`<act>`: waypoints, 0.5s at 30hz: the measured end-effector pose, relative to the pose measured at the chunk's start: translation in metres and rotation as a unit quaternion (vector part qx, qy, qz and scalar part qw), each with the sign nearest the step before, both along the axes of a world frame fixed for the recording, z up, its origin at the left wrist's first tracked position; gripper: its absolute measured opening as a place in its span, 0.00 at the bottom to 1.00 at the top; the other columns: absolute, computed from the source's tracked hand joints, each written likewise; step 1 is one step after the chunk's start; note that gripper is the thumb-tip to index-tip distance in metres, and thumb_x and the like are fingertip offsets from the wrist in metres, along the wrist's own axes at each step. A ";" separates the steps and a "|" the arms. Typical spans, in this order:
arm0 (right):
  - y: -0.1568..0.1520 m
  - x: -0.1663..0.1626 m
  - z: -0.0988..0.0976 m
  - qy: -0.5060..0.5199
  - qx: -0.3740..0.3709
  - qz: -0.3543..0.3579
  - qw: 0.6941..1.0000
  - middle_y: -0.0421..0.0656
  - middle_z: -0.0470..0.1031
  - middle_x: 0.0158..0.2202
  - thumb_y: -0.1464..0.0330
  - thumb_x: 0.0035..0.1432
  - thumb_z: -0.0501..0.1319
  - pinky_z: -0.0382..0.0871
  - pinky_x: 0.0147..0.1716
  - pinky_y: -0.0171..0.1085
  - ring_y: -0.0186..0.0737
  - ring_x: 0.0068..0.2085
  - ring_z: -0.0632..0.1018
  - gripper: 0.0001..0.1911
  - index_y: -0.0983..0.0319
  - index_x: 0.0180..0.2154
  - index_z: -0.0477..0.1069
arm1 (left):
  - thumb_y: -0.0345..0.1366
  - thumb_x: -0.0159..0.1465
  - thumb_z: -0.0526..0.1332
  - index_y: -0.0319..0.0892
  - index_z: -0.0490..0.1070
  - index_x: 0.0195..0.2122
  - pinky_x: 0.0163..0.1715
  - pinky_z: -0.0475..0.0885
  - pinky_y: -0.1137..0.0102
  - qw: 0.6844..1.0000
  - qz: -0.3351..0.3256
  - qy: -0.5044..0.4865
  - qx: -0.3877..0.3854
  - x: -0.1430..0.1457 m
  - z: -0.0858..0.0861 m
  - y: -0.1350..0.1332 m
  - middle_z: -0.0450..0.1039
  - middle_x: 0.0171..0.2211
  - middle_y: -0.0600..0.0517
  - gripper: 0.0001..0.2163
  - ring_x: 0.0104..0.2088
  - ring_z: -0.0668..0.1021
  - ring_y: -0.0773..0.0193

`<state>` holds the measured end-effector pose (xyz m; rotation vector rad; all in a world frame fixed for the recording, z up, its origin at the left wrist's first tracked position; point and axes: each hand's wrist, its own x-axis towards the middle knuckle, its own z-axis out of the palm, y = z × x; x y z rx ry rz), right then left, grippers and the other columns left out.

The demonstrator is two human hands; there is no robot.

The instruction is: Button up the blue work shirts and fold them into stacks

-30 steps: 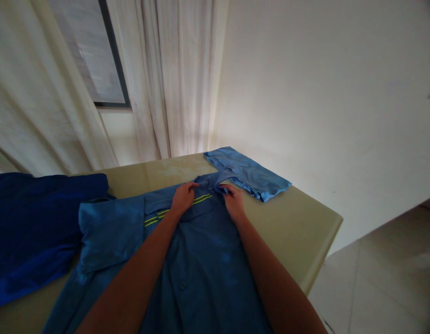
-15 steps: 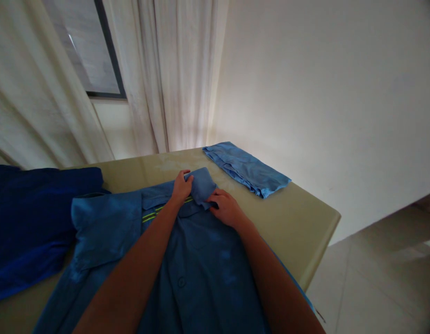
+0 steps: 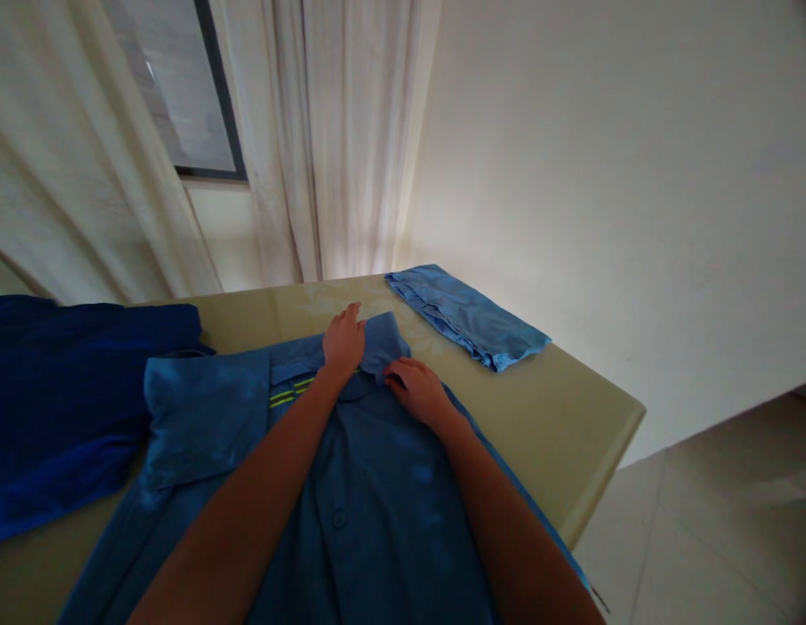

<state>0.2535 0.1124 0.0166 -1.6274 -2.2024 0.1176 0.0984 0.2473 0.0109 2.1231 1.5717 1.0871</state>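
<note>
A blue buttoned shirt (image 3: 383,495) lies spread over the table, a wide flap (image 3: 208,417) of it folded over at the left. Thin yellow-green stripes cross the shirt near its far edge. My left hand (image 3: 344,340) rests on that far edge, fingers stretched out and away from me, beside a smaller folded flap (image 3: 385,338). At the near right corner of this smaller flap is my right hand (image 3: 417,389), its fingers curled onto the cloth. The fingertips of my right hand are partly hidden.
A folded light-blue cloth (image 3: 468,317) lies at the table's back right, near the white wall (image 3: 572,174). Dark blue fabric (image 3: 70,408) covers the left side. The tan table (image 3: 539,425) ends at a right corner above the tiled floor. Curtains (image 3: 357,156) hang behind.
My left hand has gone from gripping the small flap's edge to lying flatter with fingers stretched. The flap lies lower, and my right hand has stayed at its corner.
</note>
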 end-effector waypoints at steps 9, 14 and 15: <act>-0.004 -0.010 0.008 -0.006 0.040 -0.023 0.999 0.45 0.78 0.46 0.70 0.70 0.59 0.61 0.53 0.42 0.44 0.49 0.75 0.12 0.55 0.51 0.78 | 0.36 0.66 0.63 0.41 0.68 0.57 0.47 0.74 0.65 0.997 0.002 0.008 -0.078 -0.021 -0.011 0.018 0.81 0.42 0.46 0.18 0.44 0.82 0.56; -0.005 -0.011 0.005 -0.013 -0.009 -0.015 1.000 0.44 0.78 0.43 0.72 0.67 0.58 0.61 0.51 0.41 0.43 0.47 0.75 0.12 0.57 0.46 0.79 | 0.33 0.68 0.57 0.39 0.66 0.60 0.54 0.72 0.60 0.999 0.015 0.031 -0.039 -0.019 -0.010 0.015 0.78 0.50 0.41 0.19 0.51 0.80 0.53; -0.005 -0.012 0.004 -0.012 -0.010 -0.019 1.000 0.44 0.77 0.43 0.72 0.67 0.58 0.62 0.51 0.40 0.43 0.47 0.75 0.11 0.58 0.45 0.79 | 0.32 0.68 0.56 0.40 0.67 0.60 0.58 0.69 0.58 0.999 0.006 0.043 -0.026 -0.018 -0.010 0.014 0.77 0.54 0.40 0.18 0.55 0.78 0.52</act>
